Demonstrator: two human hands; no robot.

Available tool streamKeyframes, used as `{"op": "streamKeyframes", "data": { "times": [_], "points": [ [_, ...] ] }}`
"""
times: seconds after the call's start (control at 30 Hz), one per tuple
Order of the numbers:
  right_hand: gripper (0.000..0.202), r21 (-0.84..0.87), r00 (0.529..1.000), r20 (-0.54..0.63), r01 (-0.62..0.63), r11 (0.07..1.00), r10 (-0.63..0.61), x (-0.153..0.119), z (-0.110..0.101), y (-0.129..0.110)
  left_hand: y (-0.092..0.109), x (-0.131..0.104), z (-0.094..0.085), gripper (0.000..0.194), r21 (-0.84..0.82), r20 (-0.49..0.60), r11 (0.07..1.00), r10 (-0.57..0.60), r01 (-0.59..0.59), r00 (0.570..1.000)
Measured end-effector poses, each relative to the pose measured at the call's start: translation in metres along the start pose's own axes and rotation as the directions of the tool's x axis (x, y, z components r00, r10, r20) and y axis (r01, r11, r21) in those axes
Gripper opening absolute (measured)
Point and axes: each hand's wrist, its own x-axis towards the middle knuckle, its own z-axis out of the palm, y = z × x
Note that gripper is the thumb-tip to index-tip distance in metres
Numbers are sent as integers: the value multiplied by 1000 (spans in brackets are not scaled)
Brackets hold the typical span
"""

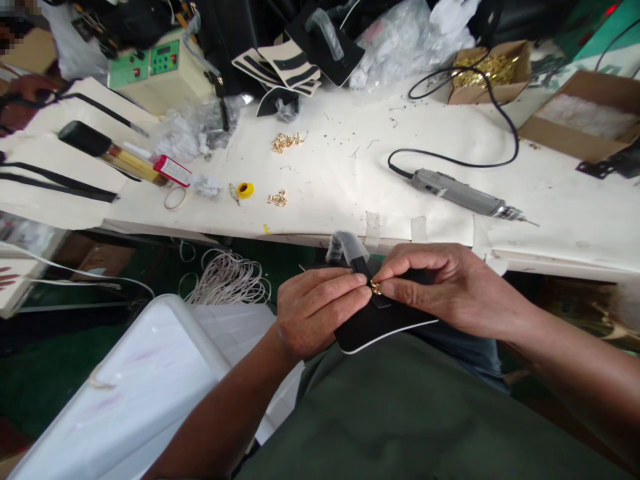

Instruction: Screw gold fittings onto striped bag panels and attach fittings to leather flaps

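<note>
A black panel with a pale edge lies over my lap, just below the bench edge. A strap handle wrapped in clear plastic rises from its far side. My left hand is closed on the panel's left part, its fingertips pressed at the black strap end. From the right, my right hand pinches a small gold metal fitting between thumb and forefinger, against the strap. The fitting's exact shape is mostly hidden by the fingers.
On the white bench lie a grey electric screwdriver, small gold piles and a yellow ring-like item. A carton of gold parts stands behind. A white bin is at my left, beside coiled cord.
</note>
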Motion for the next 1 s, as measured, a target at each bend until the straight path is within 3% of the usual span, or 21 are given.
{"op": "streamKeyframes", "data": {
  "times": [0.23,0.5,0.67,0.8,1.0],
  "points": [
    [14,-93,998,-50,37,995,-41,-5,5,9,2,-1,5,18,-33,-8,998,-54,54,999],
    [12,-195,974,-33,213,957,-223,-9,6,8,3,2,3,13,-27,16,996,-88,89,996],
    [56,-316,934,130,358,879,-334,-13,1,15,2,2,2,12,-29,-3,995,-94,94,996],
    [30,-464,877,42,442,768,-479,-14,10,26,6,1,3,14,-29,-4,994,-103,103,995],
    [38,-572,834,30,466,675,-551,-16,15,31,8,-3,3,17,-45,23,993,-105,106,994]
  ]
}}
